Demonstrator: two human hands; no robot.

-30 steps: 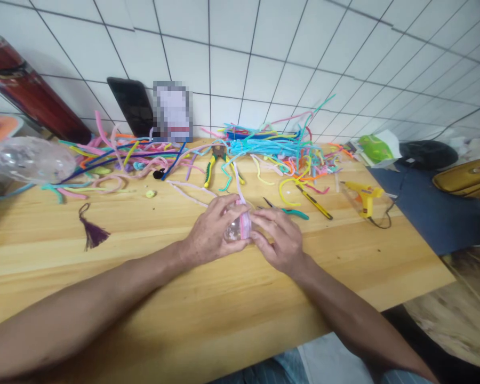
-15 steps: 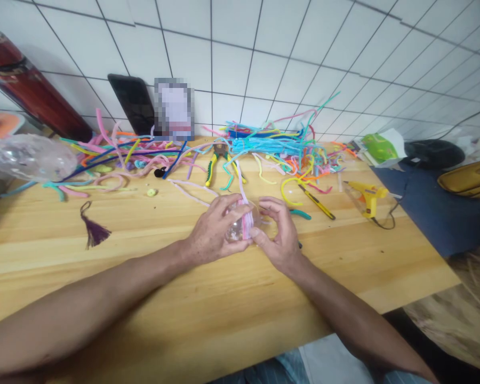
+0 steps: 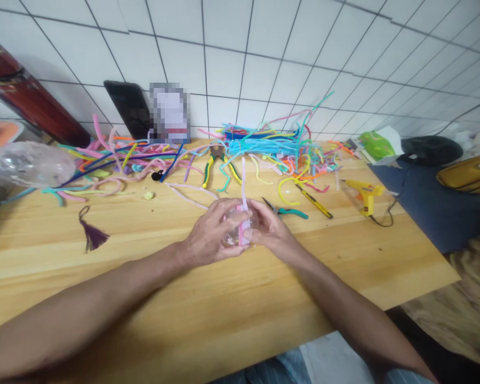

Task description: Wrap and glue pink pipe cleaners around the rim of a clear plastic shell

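Note:
My left hand (image 3: 210, 233) is closed around the left side of a rounded clear plastic piece (image 3: 230, 238), its fingers over the top. Pink and lilac pipe cleaner strands (image 3: 241, 234) band its middle, and one lilac end (image 3: 244, 176) sticks up towards the wall. From the right, my right hand (image 3: 275, 226) wraps the same piece, with the thumb pressed on the band. The hands cover much of the plastic. Just beyond the right hand lie teal-handled pliers (image 3: 292, 212). A bent pale pipe cleaner (image 3: 186, 194) lies beyond my left hand.
Piles of coloured pipe cleaners (image 3: 264, 146) line the wall, with yellow-green pliers (image 3: 217, 160) among them. Rightward are a yellow cutter (image 3: 316, 201) and a yellow glue gun (image 3: 366, 193). A purple tassel (image 3: 94, 234), clear plastic bottle (image 3: 32, 162) and leaning phone (image 3: 128, 106) are left.
My right hand has closed in from a looser, more spread pose onto the plastic piece and band. The teal-handled pliers show more now. The view has shifted slightly.

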